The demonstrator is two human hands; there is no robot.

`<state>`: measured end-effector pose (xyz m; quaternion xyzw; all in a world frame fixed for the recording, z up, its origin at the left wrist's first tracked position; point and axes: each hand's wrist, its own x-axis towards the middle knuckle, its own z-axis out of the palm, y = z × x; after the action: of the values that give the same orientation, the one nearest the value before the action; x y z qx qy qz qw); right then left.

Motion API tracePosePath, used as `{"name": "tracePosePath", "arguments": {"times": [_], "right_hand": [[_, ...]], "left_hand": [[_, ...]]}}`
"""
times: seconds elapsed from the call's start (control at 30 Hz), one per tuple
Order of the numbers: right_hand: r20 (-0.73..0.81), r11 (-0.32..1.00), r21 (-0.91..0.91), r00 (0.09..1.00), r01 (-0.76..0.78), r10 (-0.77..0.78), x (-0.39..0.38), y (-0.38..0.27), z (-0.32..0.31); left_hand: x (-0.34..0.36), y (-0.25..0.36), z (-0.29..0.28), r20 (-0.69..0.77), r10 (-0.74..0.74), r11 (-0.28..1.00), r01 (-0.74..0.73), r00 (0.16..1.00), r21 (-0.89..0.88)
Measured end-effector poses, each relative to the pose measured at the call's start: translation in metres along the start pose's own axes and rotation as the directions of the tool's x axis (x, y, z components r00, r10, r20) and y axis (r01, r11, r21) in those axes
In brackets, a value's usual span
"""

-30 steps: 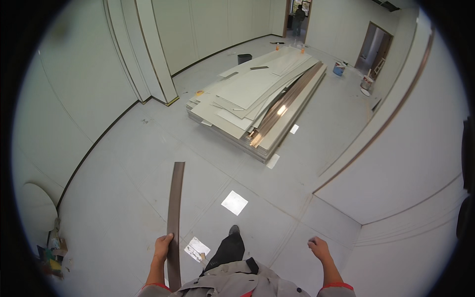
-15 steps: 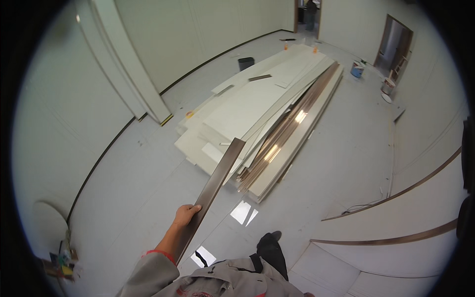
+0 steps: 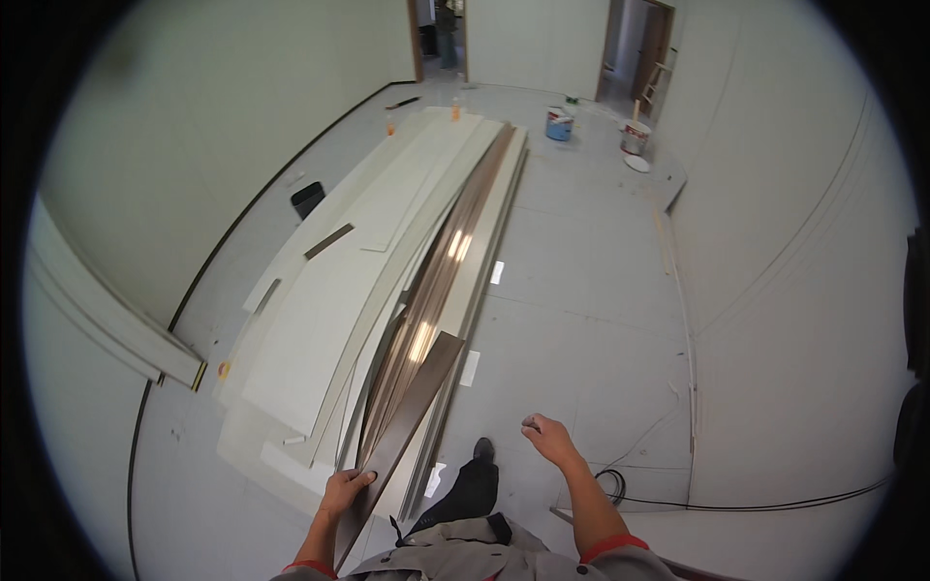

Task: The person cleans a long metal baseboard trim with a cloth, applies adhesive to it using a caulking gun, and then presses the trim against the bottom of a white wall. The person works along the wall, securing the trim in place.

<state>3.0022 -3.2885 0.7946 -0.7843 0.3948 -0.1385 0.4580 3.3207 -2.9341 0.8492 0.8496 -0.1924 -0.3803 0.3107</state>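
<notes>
My left hand is closed round a long, flat brown trim board. The board slants up and forward, its far end overlapping the pile in view. Under and beyond it lies a long stack of white panels, with a bundle of glossy brown strips along its right side. Out to the right, my right hand hangs over the floor with its fingers curled closed. A small greyish patch shows at its fingertips; what it is, I cannot make out.
A dark bin stands left of the stack. Farther off are a blue bucket, a white bucket and a round white lid. Black cable coils by the right wall. Another person is in the far doorway.
My view has swung right and I am closer to the stack. The trim board, still in my left hand, now overlaps the brown strips. My right hand has come into view.
</notes>
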Motion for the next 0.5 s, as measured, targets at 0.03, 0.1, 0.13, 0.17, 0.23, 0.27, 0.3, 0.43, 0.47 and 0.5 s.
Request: {"name": "tracePosePath", "arguments": {"times": [0.03, 0.1, 0.13, 0.17, 0.23, 0.27, 0.3, 0.43, 0.47, 0.5], "right_hand": [[0.0, 1.0, 0.016, 1.0, -0.002, 0.002, 0.026, 0.009, -0.018], [-0.009, 0.976, 0.005, 0.976, -0.218, 0.218, 0.044, 0.066, -0.068], [-0.022, 0.94, -0.033, 0.94, -0.34, 0.34, 0.047, 0.101, -0.089], [-0.038, 0.885, -0.064, 0.887, -0.462, 0.46, 0.041, 0.142, -0.106], [-0.099, 0.791, -0.19, 0.813, -0.581, 0.573, 0.023, 0.204, -0.128], [-0.122, 0.753, -0.226, 0.785, -0.618, 0.607, -0.009, 0.272, -0.143], [0.112, 0.612, -0.775, 0.918, -0.159, 0.381, -0.018, 0.3, -0.154], [0.216, 0.727, -0.659, 0.876, -0.194, 0.43, 0.014, 0.341, -0.194], [0.265, 0.81, -0.579, 0.917, -0.096, 0.299, 0.041, 0.347, -0.21], [0.3, 0.87, -0.492, 0.94, 0.009, 0.16, 0.071, 0.354, -0.227]], "left_hand": [[0.03, 0.029, 0.004, -0.012, 0.021, 0.999, -0.021, 1.0, 0.038], [0.088, 0.103, 0.024, 0.007, 0.022, 0.996, -0.023, 1.0, 0.089], [0.122, 0.134, 0.03, 0.042, 0.036, 0.998, -0.039, 0.998, 0.058], [0.154, 0.171, 0.04, 0.077, 0.058, 0.998, -0.06, 0.995, 0.03], [0.213, 0.249, 0.045, 0.097, 0.074, 0.996, -0.078, 0.993, 0.043], [0.255, 0.299, 0.061, 0.14, 0.116, 0.992, -0.122, 0.983, 0.036], [0.289, 0.342, 0.067, 0.145, 0.14, 0.987, -0.149, 0.979, 0.055], [0.422, 0.491, 0.104, 0.117, 0.121, 0.992, -0.124, 0.986, 0.019], [0.449, 0.536, 0.115, 0.114, 0.092, 0.993, -0.099, 0.989, 0.065], [0.48, 0.555, 0.132, 0.111, 0.105, 0.987, -0.117, 0.988, 0.108]]}}
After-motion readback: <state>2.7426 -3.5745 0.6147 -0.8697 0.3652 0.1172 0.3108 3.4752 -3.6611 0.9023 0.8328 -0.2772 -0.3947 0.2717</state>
